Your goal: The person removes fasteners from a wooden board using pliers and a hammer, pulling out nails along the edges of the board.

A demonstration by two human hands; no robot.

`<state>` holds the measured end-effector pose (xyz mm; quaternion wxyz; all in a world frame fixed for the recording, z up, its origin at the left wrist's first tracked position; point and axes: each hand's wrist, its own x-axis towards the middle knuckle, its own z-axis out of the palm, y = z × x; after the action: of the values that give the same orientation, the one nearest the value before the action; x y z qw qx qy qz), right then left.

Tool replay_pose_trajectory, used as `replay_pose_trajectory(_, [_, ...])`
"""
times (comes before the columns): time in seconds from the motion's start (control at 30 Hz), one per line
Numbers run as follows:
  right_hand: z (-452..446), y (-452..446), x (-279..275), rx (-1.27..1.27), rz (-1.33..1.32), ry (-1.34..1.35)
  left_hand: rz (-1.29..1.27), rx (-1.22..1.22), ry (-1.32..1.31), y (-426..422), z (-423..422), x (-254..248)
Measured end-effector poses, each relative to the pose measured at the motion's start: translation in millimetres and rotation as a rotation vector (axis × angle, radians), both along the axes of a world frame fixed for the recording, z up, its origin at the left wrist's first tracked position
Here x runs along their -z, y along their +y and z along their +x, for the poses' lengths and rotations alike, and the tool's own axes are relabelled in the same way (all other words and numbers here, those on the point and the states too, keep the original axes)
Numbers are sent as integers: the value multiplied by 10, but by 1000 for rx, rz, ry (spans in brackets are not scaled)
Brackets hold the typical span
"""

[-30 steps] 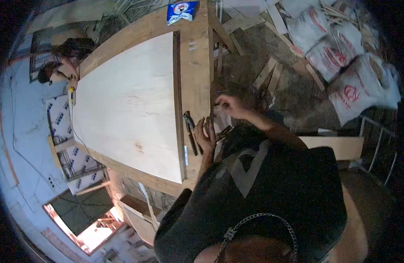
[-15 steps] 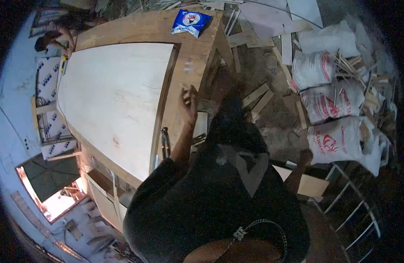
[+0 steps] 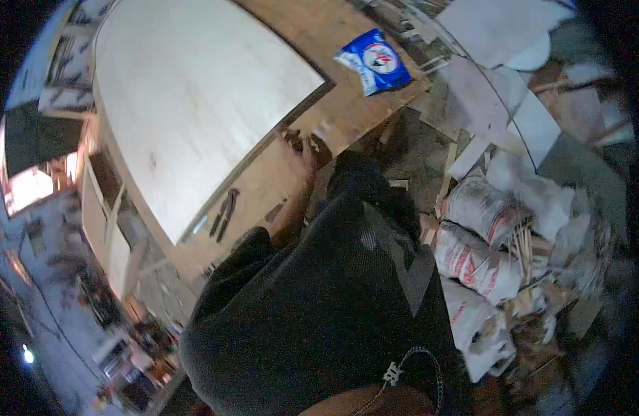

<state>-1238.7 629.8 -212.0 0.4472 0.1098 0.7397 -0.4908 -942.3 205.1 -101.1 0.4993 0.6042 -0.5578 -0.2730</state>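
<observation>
My left hand (image 3: 300, 154) is over the wooden table's near edge, beside the corner side of the large white panel (image 3: 208, 97). Its fingers are bent loosely and a little apart, slightly blurred, with nothing visible in them. A pair of dark-handled pliers (image 3: 226, 215) lies on the table (image 3: 264, 187), nearer to my body than the hand. Farther along the tabletop is a blue and white packet (image 3: 378, 62). My right hand is out of the frame.
White sacks with red print (image 3: 472, 260) stand on the floor at the right, with wood offcuts among them. Pale sheets (image 3: 482, 104) lie beyond the table's end. A wooden frame (image 3: 104, 222) stands at the left.
The view has turned, bringing the packet and sacks closer. My left hand has left the pliers and moved along the table edge. My right hand has dropped out of view.
</observation>
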Motion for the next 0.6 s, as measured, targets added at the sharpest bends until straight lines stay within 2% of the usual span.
replay_pose_trajectory(0.1, [-567, -242, 42, -109, -15, -13, 197, -13, -120, 89, -61, -506])
replay_pose_trajectory(0.13, [-786, -344, 6, -143, -21, -10, 273, -59, -225, 82, -29, -488])
replay_pose_trajectory(0.17, [-1023, -457, 12, -186, -33, -3, 270, -106, -207, 78, 26, -488])
replay_pose_trajectory(0.23, [-1626, -720, 34, -293, -64, -2, 206, -24, -421, 118, 168, -503])
replay_pose_trajectory(0.27, [-1923, -882, 65, -361, -55, 3, 212, -76, -408, 146, 215, -535])
replay_pose_trajectory(0.3, [-2247, -1086, 83, -423, 11, -3, 290, -25, -518, 139, 248, -580])
replay_pose_trajectory(0.33, [-2582, -1242, 274, -499, -1, 37, 371, 25, -624, 124, 261, -602])
replay_pose_trajectory(0.37, [-2832, -1482, 435, -581, -17, 75, 377, -35, -608, 130, 265, -589])
replay_pose_trajectory(0.43, [-2933, -2328, 135, -248, 150, -424, 374, -61, -677, 177, 282, -535])
replay_pose_trajectory(0.47, [-3002, -2551, 183, -291, 21, -427, 434, -89, -710, 185, 269, -495])
replay_pose_trajectory(0.5, [-2880, -2850, 150, -346, 22, -430, 443, -144, -702, 197, 242, -559])
replay_pose_trajectory(0.57, [-2497, -3418, 39, -846, 71, 301, 571, -148, -753, 198, 171, -732])
replay_pose_trajectory(0.6, [-2508, -3732, 48, -761, 51, 150, 575, -192, -748, 194, 153, -738])
